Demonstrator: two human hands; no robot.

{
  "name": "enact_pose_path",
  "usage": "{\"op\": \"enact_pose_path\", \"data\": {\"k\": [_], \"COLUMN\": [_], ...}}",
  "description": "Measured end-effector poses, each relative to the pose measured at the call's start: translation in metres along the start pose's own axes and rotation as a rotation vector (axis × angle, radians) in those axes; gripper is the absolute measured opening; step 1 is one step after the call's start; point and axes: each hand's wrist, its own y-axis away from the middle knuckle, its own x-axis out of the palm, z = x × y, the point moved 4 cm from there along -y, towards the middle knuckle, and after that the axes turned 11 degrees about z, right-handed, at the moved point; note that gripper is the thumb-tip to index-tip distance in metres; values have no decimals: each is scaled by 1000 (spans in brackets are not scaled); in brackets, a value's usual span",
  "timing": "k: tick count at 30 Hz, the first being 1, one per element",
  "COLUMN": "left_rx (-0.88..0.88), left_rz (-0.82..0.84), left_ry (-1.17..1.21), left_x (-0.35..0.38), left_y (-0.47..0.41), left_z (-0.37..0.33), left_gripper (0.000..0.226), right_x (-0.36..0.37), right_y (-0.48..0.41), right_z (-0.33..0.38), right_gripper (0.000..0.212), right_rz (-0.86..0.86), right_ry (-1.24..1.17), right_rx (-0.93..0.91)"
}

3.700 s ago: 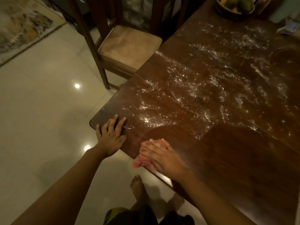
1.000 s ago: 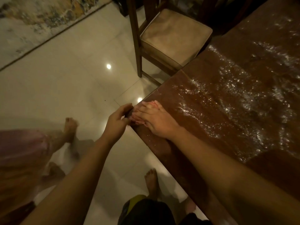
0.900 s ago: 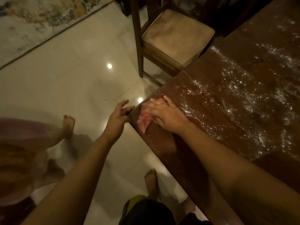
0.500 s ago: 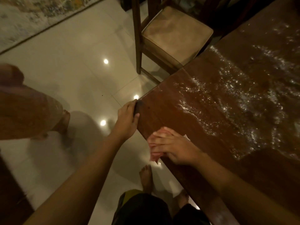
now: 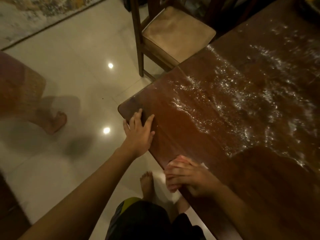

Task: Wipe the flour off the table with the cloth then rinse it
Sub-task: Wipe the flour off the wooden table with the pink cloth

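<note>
The dark wooden table (image 5: 181, 132) runs from its near-left corner to the upper right. White flour (image 5: 242, 104) is spread in a broad band across its middle and far side; the strip along the near edge is bare wood. My left hand (image 5: 139, 134) rests flat with spread fingers on the table near the corner. At the table's near edge my right hand (image 5: 185, 175) presses the pink cloth (image 5: 174, 162), with its fingers reaching past the edge. Only a small part of the cloth shows above my fingers.
A wooden chair with a beige seat (image 5: 176, 30) stands against the table's left end. Another person's bare foot and leg (image 5: 52, 122) are on the glossy tile floor at the left. A patterned rug (image 5: 34, 11) lies at the top left. My own feet (image 5: 147, 182) are below the table edge.
My right hand has dragged the cloth along the near edge, away from the corner and toward me. My left hand moved from gripping the corner to resting flat on top. The other person stepped along the floor.
</note>
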Motion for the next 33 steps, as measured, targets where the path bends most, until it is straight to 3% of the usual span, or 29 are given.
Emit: {"op": "enact_pose_path", "data": {"k": [2, 4, 6, 8, 11, 13, 14, 17, 19, 20, 24, 26, 30, 33], "left_rx": [22, 20, -3, -31, -38, -44, -49, -56, -54, -50, -71, -84, 5, 69], "left_rz": [32, 66, 69, 70, 94, 120, 133, 177, 210, 224, 283, 318, 316, 325], "left_ry": [-9, 1, -5, -11, -11, -16, -22, -40, -33, -19, 19, 0, -35, -138], "left_x": [11, 22, 31, 35, 37, 37, 38, 47, 56, 61, 72, 68, 35, 34], "left_y": [7, 11, 13, 16, 20, 23, 24, 29, 32, 33, 32, 29, 21, 23], "left_z": [-16, -28, -38, -45, -50, -52, -54, -69, -83, -90, -111, -110, -82, -65], "left_gripper": [60, 62, 64, 66, 68, 69, 71, 78, 81, 83, 86, 83, 61, 61], "right_x": [-9, -15, -19, -10, 12, 13, 9, -11, -14, -10, 23, 25, 9, 3], "right_y": [25, 25, 8, -8, 12, 48, 68, 119, 123, 117, 122, 143, 129, 68], "right_z": [-16, -20, -8, 10, 19, 7, 0, -29, -29, -22, 12, 4, -17, -5], "right_gripper": [61, 58, 54, 51, 43, 42, 43, 52, 54, 51, 44, 46, 48, 52], "right_rz": [-89, -225, -279, -176, 95, 117, 50, -299, -398, -372, 44, 77, -115, -228], "right_ry": [-48, -106, -132, -151, 2, 81, 83, -53, -97, -100, 26, 145, 60, -11], "right_rx": [195, 455, 596, 500, 197, 137, 175, 604, 875, 863, 352, 248, 490, 670]}}
